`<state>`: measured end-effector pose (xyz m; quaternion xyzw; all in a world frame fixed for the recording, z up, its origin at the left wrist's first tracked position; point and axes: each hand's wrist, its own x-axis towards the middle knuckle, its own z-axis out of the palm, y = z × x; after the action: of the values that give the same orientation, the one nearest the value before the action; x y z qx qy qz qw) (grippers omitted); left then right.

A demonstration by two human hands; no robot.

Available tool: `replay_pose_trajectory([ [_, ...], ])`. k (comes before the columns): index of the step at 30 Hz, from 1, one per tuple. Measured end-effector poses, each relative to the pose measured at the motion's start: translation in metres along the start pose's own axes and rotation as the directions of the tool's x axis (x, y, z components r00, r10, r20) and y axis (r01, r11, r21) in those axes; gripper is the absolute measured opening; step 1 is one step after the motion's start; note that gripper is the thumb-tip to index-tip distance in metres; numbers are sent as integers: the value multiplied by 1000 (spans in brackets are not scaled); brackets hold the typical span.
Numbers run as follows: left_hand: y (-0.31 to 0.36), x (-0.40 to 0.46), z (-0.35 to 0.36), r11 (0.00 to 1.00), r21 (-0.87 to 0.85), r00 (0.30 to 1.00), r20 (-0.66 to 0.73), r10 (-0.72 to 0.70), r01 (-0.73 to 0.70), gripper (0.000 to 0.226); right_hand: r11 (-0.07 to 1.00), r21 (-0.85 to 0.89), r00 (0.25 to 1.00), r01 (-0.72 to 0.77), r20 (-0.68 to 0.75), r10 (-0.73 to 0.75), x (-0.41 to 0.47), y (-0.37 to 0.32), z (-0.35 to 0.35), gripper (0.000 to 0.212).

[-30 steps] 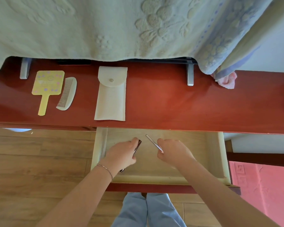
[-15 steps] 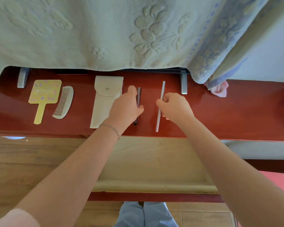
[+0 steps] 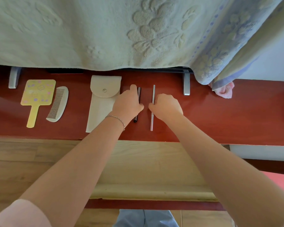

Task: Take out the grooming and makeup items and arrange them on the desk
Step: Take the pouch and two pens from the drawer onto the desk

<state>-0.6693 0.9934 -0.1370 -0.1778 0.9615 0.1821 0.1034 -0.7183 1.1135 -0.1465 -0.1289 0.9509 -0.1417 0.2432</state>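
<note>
On the red desk (image 3: 236,115) lie a yellow hand mirror (image 3: 37,94), a pale comb (image 3: 57,104) and a cream snap pouch (image 3: 100,102) in a row. Right of the pouch lies a dark pen-like stick (image 3: 138,94), lengthwise on the desk, with my left hand (image 3: 127,104) resting over it, fingers closed around its middle. A thin silver stick (image 3: 152,95) lies parallel to it, and my right hand (image 3: 166,106) pinches its middle against the desk.
A pale green embossed towel (image 3: 105,30) hangs over the back of the desk, with a blue patterned cloth (image 3: 220,46) and a pink cloth (image 3: 224,89) at the right. The open wooden drawer (image 3: 154,192) sits under my forearms. Metal brackets (image 3: 186,86) stand at the desk's back.
Both hands lifted the dark stick and the silver stick out of the drawer and laid them on the desk right of the pouch. Since half a second ago they have barely moved.
</note>
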Motion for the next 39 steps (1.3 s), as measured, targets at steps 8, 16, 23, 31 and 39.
replay_pose_trajectory([
  [8,-1,-6,1,999,-30,1000,-8,-17,17,42,999,33,999,29,-33,-28,-2,-1,5,30],
  [16,-10,-57,-6,949,131,912,-266,311,-286,41,947,35,907,320,-300,-296,-71,39,2,25],
  [23,-41,-146,53,793,280,818,-44,574,-541,69,785,-368,839,499,-20,-543,-154,98,49,73],
  [31,-63,-195,92,705,307,768,216,602,-639,100,686,-417,796,596,200,-571,-188,133,91,100],
  [39,-66,-197,96,647,359,734,205,648,-672,108,663,-444,782,603,164,-601,-192,131,91,103],
])
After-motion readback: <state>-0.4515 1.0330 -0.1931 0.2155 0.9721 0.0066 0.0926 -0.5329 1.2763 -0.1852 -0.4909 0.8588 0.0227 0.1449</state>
